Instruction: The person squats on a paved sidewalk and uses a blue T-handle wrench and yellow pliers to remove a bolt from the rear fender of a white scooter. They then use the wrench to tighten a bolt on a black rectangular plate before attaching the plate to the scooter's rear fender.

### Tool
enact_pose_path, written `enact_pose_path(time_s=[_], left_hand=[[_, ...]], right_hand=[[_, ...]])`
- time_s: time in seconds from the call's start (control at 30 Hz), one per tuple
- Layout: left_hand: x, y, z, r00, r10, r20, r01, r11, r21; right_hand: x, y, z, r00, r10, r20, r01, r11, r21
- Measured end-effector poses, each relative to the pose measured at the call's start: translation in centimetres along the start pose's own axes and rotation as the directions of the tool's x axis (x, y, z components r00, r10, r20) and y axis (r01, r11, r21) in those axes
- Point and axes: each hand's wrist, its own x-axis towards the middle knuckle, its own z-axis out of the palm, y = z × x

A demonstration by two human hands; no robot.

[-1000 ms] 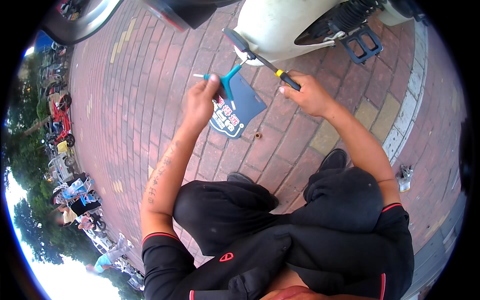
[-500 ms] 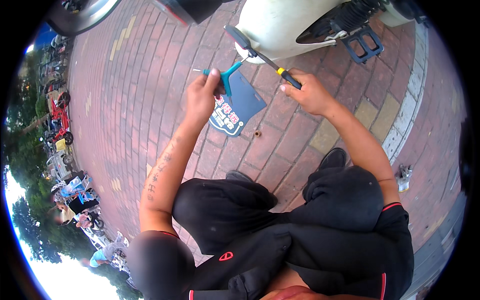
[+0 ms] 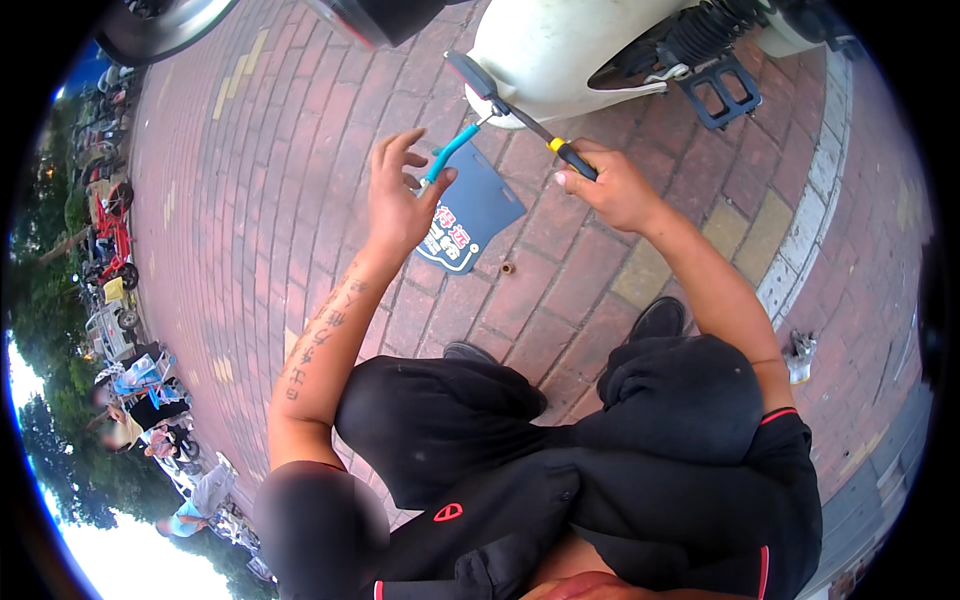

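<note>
My left hand (image 3: 400, 190) has its fingers spread loosely around the teal Y-shaped hex tool (image 3: 451, 147), thumb touching its lower end. The tool's upper tip meets the small black mount of an oblong black-and-red piece (image 3: 470, 76). My right hand (image 3: 610, 190) grips a black-and-yellow-handled tool (image 3: 568, 155), whose metal shaft reaches that same mount. Both tools are in front of a white scooter body (image 3: 540, 55). On the paving below lies a dark printed flap (image 3: 483, 205), partly behind my left hand.
A black footrest (image 3: 720, 95) juts from the scooter. A small brass-coloured part (image 3: 507, 268) lies on the bricks, a crumpled wrapper (image 3: 799, 355) at the right. My knees and shoes are below. Parked two-wheelers (image 3: 115, 210) and people (image 3: 190, 510) line the far left.
My left hand has loosened and opened its fingers, and the teal tool has turned, so only one long arm shows clearly. My right hand stays about where it was.
</note>
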Motion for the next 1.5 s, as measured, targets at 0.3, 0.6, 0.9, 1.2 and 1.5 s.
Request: enact_pose_path(time_s=[0.3, 0.6, 0.9, 1.2, 1.5], left_hand=[[1.2, -1.6, 0.6, 0.615, -0.447, 0.650, 0.774, 0.182, -0.607], [0.5, 0.7, 0.5, 0.825, -0.413, 0.387, 0.565, 0.562, -0.605], [0.8, 0.0, -0.2, 0.788, -0.410, 0.460, 0.615, 0.562, -0.553], [1.0, -1.0, 0.6, 0.636, -0.479, 0.606, 0.755, 0.221, -0.618], [0.6, -0.4, 0.4, 0.840, -0.367, 0.400, 0.535, 0.435, -0.724]], right_hand=[[0.0, 0.9, 0.6, 0.996, -0.073, -0.043, 0.073, 0.997, -0.009], [-0.2, 0.8, 0.6, 0.997, -0.069, -0.036, 0.069, 0.998, -0.010], [-0.2, 1.3, 1.0, 0.998, -0.054, -0.025, 0.054, 0.999, -0.003], [-0.3, 1.2, 1.3, 0.986, -0.132, -0.097, 0.128, 0.990, -0.052], [-0.3, 1.3, 1.1, 0.998, -0.037, -0.059, 0.036, 0.999, -0.013]])
